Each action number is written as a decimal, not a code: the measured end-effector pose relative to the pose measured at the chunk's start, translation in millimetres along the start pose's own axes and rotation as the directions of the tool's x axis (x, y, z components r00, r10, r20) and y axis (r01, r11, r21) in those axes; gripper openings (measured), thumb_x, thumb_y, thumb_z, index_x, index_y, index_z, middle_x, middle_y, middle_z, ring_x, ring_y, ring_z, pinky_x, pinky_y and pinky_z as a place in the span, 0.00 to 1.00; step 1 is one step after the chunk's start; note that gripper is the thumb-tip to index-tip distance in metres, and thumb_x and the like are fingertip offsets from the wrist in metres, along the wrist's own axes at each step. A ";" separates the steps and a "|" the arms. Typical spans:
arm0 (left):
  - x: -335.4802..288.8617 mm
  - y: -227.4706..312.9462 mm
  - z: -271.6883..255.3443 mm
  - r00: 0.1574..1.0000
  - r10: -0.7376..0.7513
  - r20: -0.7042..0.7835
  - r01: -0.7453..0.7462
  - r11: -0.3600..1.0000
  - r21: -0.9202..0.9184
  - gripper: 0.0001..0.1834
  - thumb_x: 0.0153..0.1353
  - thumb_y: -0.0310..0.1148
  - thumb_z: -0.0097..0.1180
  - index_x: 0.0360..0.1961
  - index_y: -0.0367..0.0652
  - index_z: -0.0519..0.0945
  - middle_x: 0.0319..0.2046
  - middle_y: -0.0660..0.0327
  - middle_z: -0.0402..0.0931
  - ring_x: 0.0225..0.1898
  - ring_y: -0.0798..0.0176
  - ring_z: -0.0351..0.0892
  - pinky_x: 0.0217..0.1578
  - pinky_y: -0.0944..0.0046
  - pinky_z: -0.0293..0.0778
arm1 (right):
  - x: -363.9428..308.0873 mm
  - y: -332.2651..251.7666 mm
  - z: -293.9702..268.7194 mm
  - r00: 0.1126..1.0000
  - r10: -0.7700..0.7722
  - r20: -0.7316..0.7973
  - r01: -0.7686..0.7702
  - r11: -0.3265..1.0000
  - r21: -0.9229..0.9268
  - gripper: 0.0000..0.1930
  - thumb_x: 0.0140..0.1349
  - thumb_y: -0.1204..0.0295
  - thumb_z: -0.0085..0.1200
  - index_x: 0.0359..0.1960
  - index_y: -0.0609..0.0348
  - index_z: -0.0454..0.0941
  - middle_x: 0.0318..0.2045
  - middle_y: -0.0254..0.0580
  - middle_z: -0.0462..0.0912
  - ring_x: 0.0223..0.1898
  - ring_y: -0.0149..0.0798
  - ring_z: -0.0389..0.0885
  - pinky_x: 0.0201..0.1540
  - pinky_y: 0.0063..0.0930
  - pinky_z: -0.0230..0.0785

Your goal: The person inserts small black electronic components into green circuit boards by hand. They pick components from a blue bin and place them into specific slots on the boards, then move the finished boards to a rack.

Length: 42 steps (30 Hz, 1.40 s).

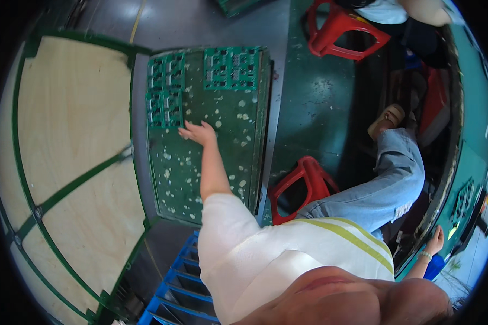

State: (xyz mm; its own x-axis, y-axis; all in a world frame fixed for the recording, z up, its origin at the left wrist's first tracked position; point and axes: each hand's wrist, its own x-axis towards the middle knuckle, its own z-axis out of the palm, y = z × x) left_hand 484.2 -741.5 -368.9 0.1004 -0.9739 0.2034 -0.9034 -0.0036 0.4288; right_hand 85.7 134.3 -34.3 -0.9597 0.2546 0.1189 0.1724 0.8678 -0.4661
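Over a worn green board with pale spots [200,173], my left hand [199,132] reaches out with its fingers stretched and apart. Its fingertips meet the lower right corner of a green circuit board panel [165,108]; no grip on it shows. Another circuit board panel [166,70] lies just beyond, and more circuit boards [230,67] lie at the far right of the same surface. On the right, my right hand [436,240], with a bracelet at the wrist, rests by the edge of a green workbench [466,157]. Its fingers look extended, with nothing visible in them.
Pale wooden panels in a green frame [76,108] stand at the left. A red stool [303,184] is beside my legs; another red stool [344,32] is farther off, near another person [385,11]. A blue rack [179,287] stands near me. A dark circuit board [463,200] lies on the workbench.
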 end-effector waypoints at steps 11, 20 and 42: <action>-232.6 156.5 -19.4 0.843 0.310 0.440 -0.096 0.891 -0.443 0.31 0.54 0.27 0.66 0.59 0.36 0.68 0.67 0.34 0.48 0.69 0.35 0.49 0.66 0.45 0.54 | -12.7 -68.1 -18.5 0.773 0.377 0.511 -0.538 -0.037 0.842 0.23 0.68 0.61 0.56 0.59 0.59 0.69 0.11 0.20 0.53 0.09 0.20 0.51 0.10 0.18 0.43; -258.0 319.3 -93.1 0.509 0.661 0.551 -0.126 0.691 -0.712 0.19 0.61 0.28 0.62 0.53 0.41 0.76 0.66 0.48 0.57 0.63 0.52 0.64 0.58 0.57 0.68 | 29.5 -70.6 -13.1 0.753 0.385 0.534 -0.402 -0.373 0.836 0.10 0.68 0.65 0.56 0.40 0.51 0.67 0.12 0.20 0.53 0.11 0.20 0.48 0.13 0.18 0.38; -330.4 436.9 -267.3 -0.158 0.844 0.513 0.790 0.420 -0.448 0.19 0.71 0.29 0.51 0.58 0.29 0.71 0.53 0.47 0.77 0.51 0.52 0.80 0.54 0.52 0.77 | -79.6 -200.0 0.8 0.748 -0.333 0.574 -0.541 0.197 0.818 0.10 0.69 0.70 0.55 0.27 0.51 0.70 0.17 0.17 0.58 0.15 0.17 0.51 0.16 0.16 0.42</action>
State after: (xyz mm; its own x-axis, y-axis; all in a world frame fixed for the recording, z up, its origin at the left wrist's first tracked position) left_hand 167.7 -360.6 -13.5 -0.9920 0.0347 -0.1217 -0.1135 -0.6689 0.7346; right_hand 127.5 -59.8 48.8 -0.9024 -0.3441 -0.2594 0.3714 -0.3159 -0.8731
